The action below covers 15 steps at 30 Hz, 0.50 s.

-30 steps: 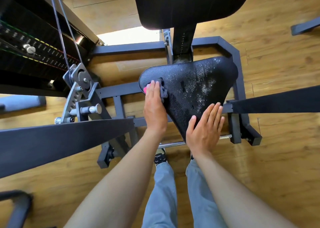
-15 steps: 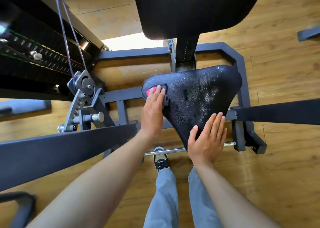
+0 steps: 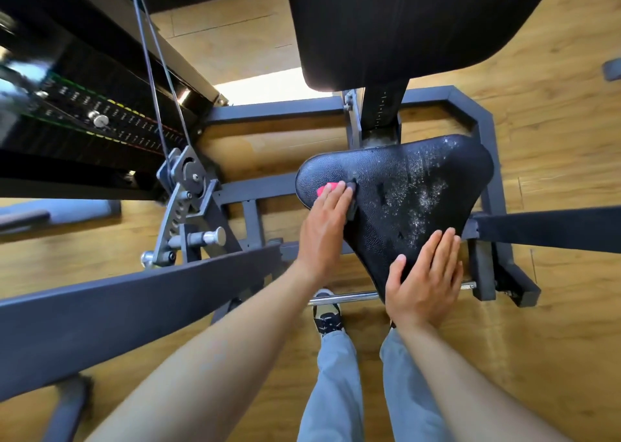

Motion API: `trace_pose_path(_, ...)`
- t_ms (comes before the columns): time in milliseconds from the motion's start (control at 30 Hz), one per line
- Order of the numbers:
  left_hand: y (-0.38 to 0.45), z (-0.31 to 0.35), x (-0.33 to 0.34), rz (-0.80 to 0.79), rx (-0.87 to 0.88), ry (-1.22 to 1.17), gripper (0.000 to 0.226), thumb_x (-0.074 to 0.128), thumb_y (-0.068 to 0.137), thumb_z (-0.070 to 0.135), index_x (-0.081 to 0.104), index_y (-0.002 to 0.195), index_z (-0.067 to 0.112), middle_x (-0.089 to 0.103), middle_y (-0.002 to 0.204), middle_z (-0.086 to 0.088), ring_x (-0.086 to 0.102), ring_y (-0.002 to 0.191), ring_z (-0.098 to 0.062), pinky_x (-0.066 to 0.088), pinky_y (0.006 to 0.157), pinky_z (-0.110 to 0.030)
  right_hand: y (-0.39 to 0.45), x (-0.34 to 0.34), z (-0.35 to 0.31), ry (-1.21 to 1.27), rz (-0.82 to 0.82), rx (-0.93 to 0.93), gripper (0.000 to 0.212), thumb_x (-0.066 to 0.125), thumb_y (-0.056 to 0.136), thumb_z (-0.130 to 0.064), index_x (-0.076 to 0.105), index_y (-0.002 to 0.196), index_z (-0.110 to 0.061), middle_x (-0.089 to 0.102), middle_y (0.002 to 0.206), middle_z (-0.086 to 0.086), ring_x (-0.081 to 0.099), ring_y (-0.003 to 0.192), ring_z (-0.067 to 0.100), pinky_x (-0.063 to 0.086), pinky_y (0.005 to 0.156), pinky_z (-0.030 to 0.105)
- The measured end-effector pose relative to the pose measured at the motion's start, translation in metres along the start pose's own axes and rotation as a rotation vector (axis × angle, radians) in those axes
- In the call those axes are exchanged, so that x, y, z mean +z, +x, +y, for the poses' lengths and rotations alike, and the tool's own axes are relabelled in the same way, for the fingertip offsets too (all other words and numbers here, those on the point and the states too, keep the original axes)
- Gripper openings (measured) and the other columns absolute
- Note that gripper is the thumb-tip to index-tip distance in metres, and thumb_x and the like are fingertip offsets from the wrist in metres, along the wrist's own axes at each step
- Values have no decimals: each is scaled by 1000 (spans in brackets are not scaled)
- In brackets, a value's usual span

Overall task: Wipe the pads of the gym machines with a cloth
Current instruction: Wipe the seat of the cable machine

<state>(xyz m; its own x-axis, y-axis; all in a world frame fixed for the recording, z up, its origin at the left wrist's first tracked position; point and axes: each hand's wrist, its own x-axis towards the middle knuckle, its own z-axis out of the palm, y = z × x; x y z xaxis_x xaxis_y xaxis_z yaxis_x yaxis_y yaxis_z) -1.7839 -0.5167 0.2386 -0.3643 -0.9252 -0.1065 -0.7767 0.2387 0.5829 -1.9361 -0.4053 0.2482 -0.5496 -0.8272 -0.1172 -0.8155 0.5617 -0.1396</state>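
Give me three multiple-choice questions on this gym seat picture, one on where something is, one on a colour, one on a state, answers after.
1. Where is the left hand?
A. on the seat's left part
B. on the backrest
C. on the floor

2. What colours does the cloth show?
A. pink and dark grey
B. green
C. white

3. How is the right hand?
A. fist
B. flat on the seat
C. in the air

Answers: 1 A, fingers press the cloth there. 2 A, both peek past the fingertips. 3 B, straight fingers lie on the seat's near edge.
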Motion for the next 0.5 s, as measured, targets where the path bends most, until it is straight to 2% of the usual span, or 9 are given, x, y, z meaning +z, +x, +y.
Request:
trace_pose_path(67, 32, -14, -2, 50, 3, 41, 42, 47, 100, 4, 59, 140, -1, 56, 146, -20, 52, 137, -42, 44, 113, -47, -1, 0, -1, -5, -2, 3, 72, 42, 98, -38, 28, 159, 0, 21, 169, 17, 21, 156, 32, 27, 119, 53)
trace_pose_path(200, 83, -7, 6, 37, -147, -4, 44, 47, 103, -3, 49, 147, -1, 44, 157, -19, 32, 151, -42, 39, 115, -51, 1, 3, 0, -12, 22, -1, 72, 42, 97, -37, 30, 158, 0, 24, 168, 17, 23, 155, 32, 31, 116, 53)
trace_pose_path(333, 33, 16, 23, 103, 8, 10, 44, 53, 97, -4, 55, 142, -6, 52, 149, -24, 45, 142, -43, 40, 117, -48, 1, 3, 1, -20, 15, -3, 73, 42, 97, -38, 29, 158, -1, 23, 168, 17, 22, 155, 32, 30, 116, 52)
trace_pose_path(433, -10, 27, 14, 1, 105, -7, 45, 46, 98, 2, 56, 142, -4, 54, 149, -21, 47, 142, -39, 41, 117, -46, -1, 0, -1, -25, -2, -4, 73, 41, 97, -38, 29, 159, -1, 23, 168, 17, 22, 155, 32, 31, 116, 52)
trace_pose_path(500, 11, 16, 10, -5, 150, 41, 48, 41, 97, 4, 56, 142, -3, 57, 146, -20, 51, 138, -40, 49, 110, -48, 0, 0, -2, -27, -6, 7, 73, 42, 97, -38, 29, 159, -1, 22, 168, 16, 22, 156, 31, 30, 116, 51)
